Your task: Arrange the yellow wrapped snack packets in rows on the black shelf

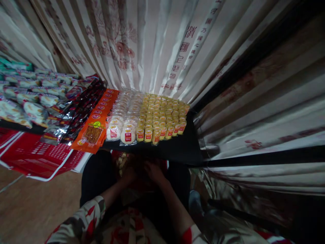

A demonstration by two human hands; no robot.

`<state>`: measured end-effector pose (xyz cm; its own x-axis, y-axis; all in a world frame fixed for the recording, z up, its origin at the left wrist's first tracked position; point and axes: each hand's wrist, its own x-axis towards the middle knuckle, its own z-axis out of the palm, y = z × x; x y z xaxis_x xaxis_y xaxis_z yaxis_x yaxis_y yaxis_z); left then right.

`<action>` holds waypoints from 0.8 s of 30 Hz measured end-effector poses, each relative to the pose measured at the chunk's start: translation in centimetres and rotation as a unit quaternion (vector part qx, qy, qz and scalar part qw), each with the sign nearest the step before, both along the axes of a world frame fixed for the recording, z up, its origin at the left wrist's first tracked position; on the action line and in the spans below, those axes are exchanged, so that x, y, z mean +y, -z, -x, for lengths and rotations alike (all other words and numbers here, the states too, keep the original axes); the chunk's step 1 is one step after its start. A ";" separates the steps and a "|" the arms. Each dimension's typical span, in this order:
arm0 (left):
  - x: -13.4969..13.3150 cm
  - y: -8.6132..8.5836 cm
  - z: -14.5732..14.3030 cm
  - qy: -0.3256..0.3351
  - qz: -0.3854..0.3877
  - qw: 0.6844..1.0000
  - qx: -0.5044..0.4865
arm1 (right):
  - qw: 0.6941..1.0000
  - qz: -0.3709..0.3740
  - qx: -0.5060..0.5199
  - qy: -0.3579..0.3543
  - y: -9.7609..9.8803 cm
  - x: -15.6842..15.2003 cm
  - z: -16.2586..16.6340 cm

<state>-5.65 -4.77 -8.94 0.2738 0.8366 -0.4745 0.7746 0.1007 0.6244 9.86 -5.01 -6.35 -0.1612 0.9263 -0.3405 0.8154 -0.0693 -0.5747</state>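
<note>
Between my knees, under the table's front edge, both hands reach down into a dark red space that looks like a basket (144,186). My left hand (130,173) is beside some small yellowish wrapped packs (123,162); its fingers are lost in shadow. Close by on the right, my right hand (153,170) points inward and down, its fingertips dim and blurred. Whether either hand grips anything cannot be made out. On the table above them stand rows of small yellow wrapped cakes (162,115), with round white rice crackers (124,130) in clear wrappers to their left.
Left along the black table (177,149) lie an orange snack bag (92,132), dark shiny packets (83,101) and many white-and-green packs (38,88). Red shopping baskets (40,156) with white handles are at the lower left. Pleated printed curtains (152,44) hang behind and to the right.
</note>
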 end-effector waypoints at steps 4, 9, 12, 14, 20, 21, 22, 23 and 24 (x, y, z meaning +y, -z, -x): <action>0.8 1.9 -0.2 -0.038 0.022 0.998 -0.035 | 0.998 0.035 -0.022 -0.053 1.1 0.8 1.9; 1.2 4.5 0.4 -0.078 0.058 0.992 -0.077 | 0.988 0.077 -0.133 -0.028 2.9 0.6 4.8; 1.2 6.0 0.8 -0.096 0.078 0.988 -0.091 | 0.980 0.079 -0.180 -0.011 4.1 0.6 5.7; 1.1 6.7 1.0 -0.104 0.089 0.985 -0.101 | 0.979 0.081 -0.189 0.006 4.8 0.8 5.8; 1.0 7.1 0.9 -0.126 0.089 0.977 -0.144 | 0.985 0.086 -0.136 0.059 6.1 1.1 5.1; 1.1 7.0 1.0 -0.131 0.086 0.976 -0.151 | 0.988 0.080 -0.112 0.067 6.2 1.1 5.0; 1.1 6.9 1.0 -0.137 0.081 0.975 -0.157 | 0.990 0.077 -0.091 0.073 6.1 1.0 4.8; 1.2 6.8 1.0 -0.144 0.077 0.973 -0.161 | 0.991 0.075 -0.076 0.076 6.1 1.0 4.6; 1.2 6.6 1.0 -0.151 0.073 0.972 -0.164 | 0.992 0.073 -0.067 0.077 6.0 0.9 4.4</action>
